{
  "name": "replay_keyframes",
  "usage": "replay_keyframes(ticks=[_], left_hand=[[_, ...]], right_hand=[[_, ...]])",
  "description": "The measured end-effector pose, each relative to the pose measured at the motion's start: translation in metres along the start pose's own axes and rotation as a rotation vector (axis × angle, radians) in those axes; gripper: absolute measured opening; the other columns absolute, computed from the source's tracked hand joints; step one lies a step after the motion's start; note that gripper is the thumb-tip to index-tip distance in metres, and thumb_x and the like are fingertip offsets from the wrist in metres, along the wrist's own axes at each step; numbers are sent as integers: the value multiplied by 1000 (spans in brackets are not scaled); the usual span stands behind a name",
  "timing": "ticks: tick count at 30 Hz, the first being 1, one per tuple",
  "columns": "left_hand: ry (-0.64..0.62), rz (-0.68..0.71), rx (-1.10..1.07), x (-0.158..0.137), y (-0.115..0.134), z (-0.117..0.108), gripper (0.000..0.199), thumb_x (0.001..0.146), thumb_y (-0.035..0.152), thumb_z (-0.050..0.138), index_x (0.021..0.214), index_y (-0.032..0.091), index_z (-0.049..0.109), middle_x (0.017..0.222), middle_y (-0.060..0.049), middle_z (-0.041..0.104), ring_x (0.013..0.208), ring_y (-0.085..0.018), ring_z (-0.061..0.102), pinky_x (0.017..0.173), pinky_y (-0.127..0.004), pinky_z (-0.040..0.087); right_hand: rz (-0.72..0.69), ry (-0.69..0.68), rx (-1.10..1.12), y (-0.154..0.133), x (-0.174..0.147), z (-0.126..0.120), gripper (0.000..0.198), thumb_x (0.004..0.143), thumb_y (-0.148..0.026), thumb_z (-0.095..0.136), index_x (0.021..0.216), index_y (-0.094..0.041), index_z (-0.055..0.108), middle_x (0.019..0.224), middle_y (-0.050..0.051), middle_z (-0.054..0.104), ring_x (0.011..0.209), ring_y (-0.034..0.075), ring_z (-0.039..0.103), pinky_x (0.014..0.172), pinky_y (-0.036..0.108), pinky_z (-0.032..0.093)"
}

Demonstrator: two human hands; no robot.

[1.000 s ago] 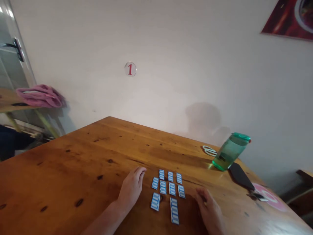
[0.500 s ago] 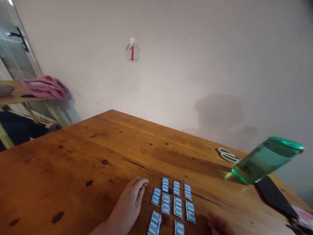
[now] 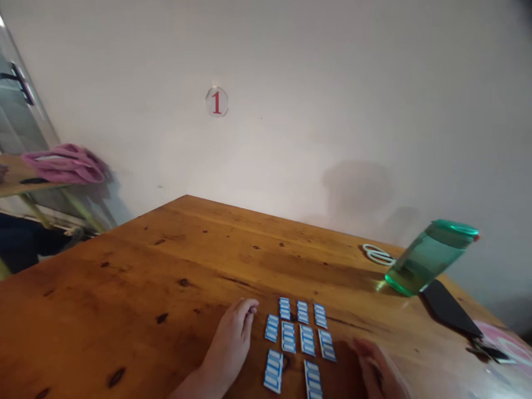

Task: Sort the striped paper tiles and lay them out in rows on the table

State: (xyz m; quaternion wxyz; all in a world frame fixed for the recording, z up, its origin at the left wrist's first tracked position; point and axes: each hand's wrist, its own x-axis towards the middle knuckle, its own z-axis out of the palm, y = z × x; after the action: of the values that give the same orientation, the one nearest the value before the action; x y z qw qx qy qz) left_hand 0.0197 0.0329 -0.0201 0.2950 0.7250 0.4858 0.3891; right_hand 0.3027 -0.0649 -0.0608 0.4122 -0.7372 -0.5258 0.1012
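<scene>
Several small blue-and-white cards (image 3: 307, 339) lie on the wooden table (image 3: 199, 252), set out in uneven rows. Each bears a stack of pale blocks edged in blue. Left of them rests my left hand (image 3: 233, 341), its fingers curled together and nothing visible in them; the fingertips sit beside the upper left card (image 3: 271, 327) without touching it. On the right side of the cards is my right hand (image 3: 380, 368), loosely curled, with a gap between its thumb side and fingers. The lower picture edge cuts off part of this hand, and its palm is hidden.
A green bottle (image 3: 430, 260) stands at the right, near white-handled scissors (image 3: 377, 254) and a dark flat case (image 3: 451, 310). A pink round item (image 3: 509, 343) lies farther right. Pink cloth (image 3: 66, 163) sits on another table at left. A wall bounds the far side.
My right hand has come further into view at the lower right. The camera view has shifted slightly; the cards keep their layout and my left hand stays beside them.
</scene>
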Motion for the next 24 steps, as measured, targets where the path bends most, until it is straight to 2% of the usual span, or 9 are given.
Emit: replay_keyframes(ticks=[3,5,12,15,17,19,21,24], left_hand=[[-24,-10,-16,4,2,-2,22,81,15,38,87,21,59,87,-5,68,84,-17,63,79,-30,48],[-25,-24,-20,5,3,-4,21,79,14,40,87,20,59,87,-5,68,84,-16,63,79,-29,47],[-16,0,8,10,2,-5,20,79,12,41,86,17,59,83,-5,69,80,-16,63,76,-28,47],[-5,20,27,10,0,-3,23,80,10,38,88,16,59,80,-6,68,77,-15,63,73,-28,47],[9,29,39,10,-1,-2,23,80,10,38,87,15,59,80,-6,67,77,-15,62,74,-28,47],[21,32,47,10,-2,-1,23,80,10,38,87,16,59,80,-6,67,78,-15,62,75,-29,46],[28,33,53,10,-1,0,23,80,10,38,87,16,59,80,-5,66,78,-15,62,75,-29,46],[30,34,62,10,0,0,24,80,10,38,87,17,59,80,-4,67,78,-14,62,75,-28,46]], right_hand=[[-79,134,-123,-11,7,-1,33,76,-40,37,94,-20,56,96,11,66,89,25,62,80,38,49],[-118,165,-194,-12,11,1,34,78,-35,32,99,-19,54,102,12,63,95,24,59,84,40,47],[-220,125,-483,3,17,14,43,77,-11,24,113,-6,47,119,17,53,113,22,49,97,38,37],[-254,102,-580,-2,17,16,45,74,-5,25,113,-2,48,120,19,52,114,23,48,99,35,34],[-234,83,-622,-13,16,12,45,73,-2,26,111,-3,50,118,17,53,113,22,48,98,34,35],[-153,60,-636,-28,17,7,45,73,-1,26,110,-8,51,117,15,54,111,21,49,95,33,37],[-8,-5,-626,-44,19,3,43,74,-1,29,105,-15,54,112,10,57,106,20,52,85,31,43],[98,20,-639,-61,24,3,35,76,-5,29,93,-17,58,104,13,58,95,25,55,65,33,47]])
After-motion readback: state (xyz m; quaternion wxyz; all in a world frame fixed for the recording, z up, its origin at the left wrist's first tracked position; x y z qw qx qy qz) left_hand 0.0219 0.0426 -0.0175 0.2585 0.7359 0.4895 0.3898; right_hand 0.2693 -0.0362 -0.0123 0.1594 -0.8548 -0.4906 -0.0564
